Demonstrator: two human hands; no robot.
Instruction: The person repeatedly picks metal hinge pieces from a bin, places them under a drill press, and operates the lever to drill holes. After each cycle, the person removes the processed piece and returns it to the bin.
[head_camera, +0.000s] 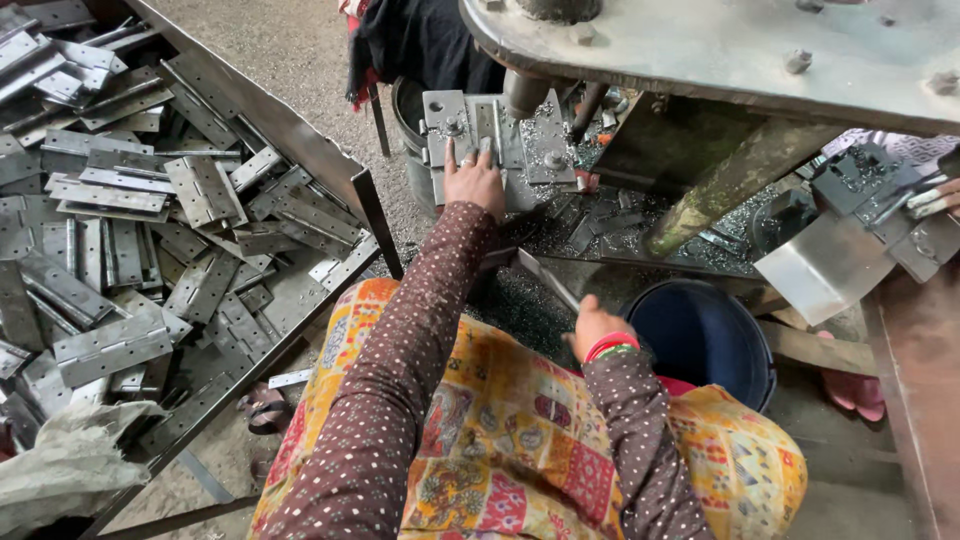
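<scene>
My left hand (474, 180) reaches forward, its fingers pressing on a grey metal hinge plate (486, 135) that lies on the bed of a press under a round steel ram (524, 93). My right hand (593, 326) is closed around a thin metal lever or strip (545, 278) that slants up to the left, just above my lap. Both arms wear brown dotted sleeves. A red bangle sits on the right wrist.
A big metal tray (262, 108) at the left holds a heap of several grey hinge plates (110, 345). A dark blue bucket (706, 338) stands at my right knee. The heavy press frame (720, 50) overhangs above. Another person's fingers (946, 195) show at the right edge.
</scene>
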